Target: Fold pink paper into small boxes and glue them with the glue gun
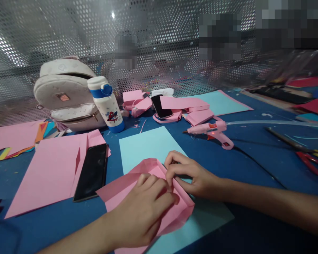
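A pink paper [129,183] with folded-up sides, like a shallow box, lies in front of me on a light blue sheet [148,144]. My left hand [145,208] reaches inside it, its curled fingers pressed to the right-hand wall. From the outer side, my right hand [188,174] pinches that same wall between thumb and fingers. Both hands meet at this fold, and some fingertips are hidden. Beyond the right hand rests a pink glue gun [212,130] with a small orange light and a clear glue stick in its back.
Left of the paper lie a black phone [92,171] and a pink sheet [50,165]. A white bottle [107,106] stands beside a white backpack [66,93]. Pink paper pieces [185,103] and another phone sit at the back. Red-handled scissors [307,158] lie right.
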The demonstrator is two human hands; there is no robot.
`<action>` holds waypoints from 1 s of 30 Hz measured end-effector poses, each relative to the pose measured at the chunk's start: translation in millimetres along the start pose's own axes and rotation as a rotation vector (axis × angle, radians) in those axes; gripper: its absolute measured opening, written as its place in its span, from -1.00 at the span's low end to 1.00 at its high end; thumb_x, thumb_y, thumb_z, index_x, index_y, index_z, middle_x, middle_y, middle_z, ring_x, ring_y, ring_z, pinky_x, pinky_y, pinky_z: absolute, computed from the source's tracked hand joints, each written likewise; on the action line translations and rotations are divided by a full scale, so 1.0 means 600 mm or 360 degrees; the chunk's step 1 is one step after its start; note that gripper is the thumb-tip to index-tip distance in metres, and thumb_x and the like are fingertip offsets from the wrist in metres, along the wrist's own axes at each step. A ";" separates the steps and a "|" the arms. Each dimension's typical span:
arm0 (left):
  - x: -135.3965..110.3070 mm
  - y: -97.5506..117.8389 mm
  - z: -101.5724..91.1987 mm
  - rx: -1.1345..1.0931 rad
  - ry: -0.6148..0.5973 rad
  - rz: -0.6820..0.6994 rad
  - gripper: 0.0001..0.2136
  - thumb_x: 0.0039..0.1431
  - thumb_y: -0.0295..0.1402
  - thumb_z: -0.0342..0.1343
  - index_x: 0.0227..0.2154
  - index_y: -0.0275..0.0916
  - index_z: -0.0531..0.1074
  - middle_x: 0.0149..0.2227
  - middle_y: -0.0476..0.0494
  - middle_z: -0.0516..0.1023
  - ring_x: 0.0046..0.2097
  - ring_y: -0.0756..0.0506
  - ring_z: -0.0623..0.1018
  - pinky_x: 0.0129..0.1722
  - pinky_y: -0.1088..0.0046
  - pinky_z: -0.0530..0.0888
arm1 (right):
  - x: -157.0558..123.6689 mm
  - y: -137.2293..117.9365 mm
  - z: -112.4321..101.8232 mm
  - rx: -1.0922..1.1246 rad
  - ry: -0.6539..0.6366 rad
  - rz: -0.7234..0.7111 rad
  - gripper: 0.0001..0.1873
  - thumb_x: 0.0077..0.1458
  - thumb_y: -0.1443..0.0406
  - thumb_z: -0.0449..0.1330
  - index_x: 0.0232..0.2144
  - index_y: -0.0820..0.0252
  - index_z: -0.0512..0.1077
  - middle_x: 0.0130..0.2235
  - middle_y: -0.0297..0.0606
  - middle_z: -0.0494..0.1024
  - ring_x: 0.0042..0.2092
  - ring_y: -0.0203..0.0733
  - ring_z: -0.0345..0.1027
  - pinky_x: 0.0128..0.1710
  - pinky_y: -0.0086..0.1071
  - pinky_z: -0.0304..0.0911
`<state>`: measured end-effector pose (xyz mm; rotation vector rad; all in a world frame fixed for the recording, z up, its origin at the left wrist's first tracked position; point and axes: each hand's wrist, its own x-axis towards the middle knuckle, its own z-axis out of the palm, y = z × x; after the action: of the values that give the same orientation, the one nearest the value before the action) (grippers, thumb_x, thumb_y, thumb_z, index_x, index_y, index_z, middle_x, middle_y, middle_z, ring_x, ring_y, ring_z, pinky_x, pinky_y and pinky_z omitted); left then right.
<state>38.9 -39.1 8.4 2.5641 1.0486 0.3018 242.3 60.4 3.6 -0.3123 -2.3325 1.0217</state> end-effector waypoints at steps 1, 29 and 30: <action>0.000 0.000 0.000 0.0000 -0.0004 -0.0001 -0.73 0.23 -0.43 -0.01 0.00 -0.19 0.27 -0.08 -0.16 0.38 -0.15 -0.17 0.29 -0.22 0.29 0.14 | 0.000 0.000 0.000 -0.0001 0.0000 -0.0002 -0.72 0.14 0.58 0.05 -0.40 0.20 0.47 -0.26 -0.27 0.31 -0.20 -0.28 0.26 -0.20 -0.43 0.20; 0.000 0.005 -0.004 -0.0019 -0.0093 -0.0032 -0.73 0.27 -0.41 0.00 0.03 -0.18 0.27 -0.04 -0.18 0.37 -0.12 -0.18 0.28 -0.16 0.25 0.16 | -0.002 0.002 0.000 0.0027 0.0002 -0.0023 -0.69 0.10 0.64 0.05 -0.38 0.20 0.46 -0.26 -0.30 0.29 -0.18 -0.31 0.25 -0.20 -0.46 0.16; 0.001 0.005 -0.004 -0.0021 -0.0110 -0.0041 -0.72 0.27 -0.41 0.00 0.03 -0.17 0.27 -0.04 -0.18 0.37 -0.12 -0.19 0.28 -0.15 0.25 0.16 | -0.002 0.002 0.000 0.0029 0.0004 -0.0028 -0.69 0.10 0.64 0.05 -0.38 0.21 0.46 -0.26 -0.30 0.29 -0.18 -0.32 0.25 -0.20 -0.46 0.16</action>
<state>40.4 -40.2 12.1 2.5286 1.0501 0.2110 242.9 60.7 2.2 -0.2853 -2.3187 1.0327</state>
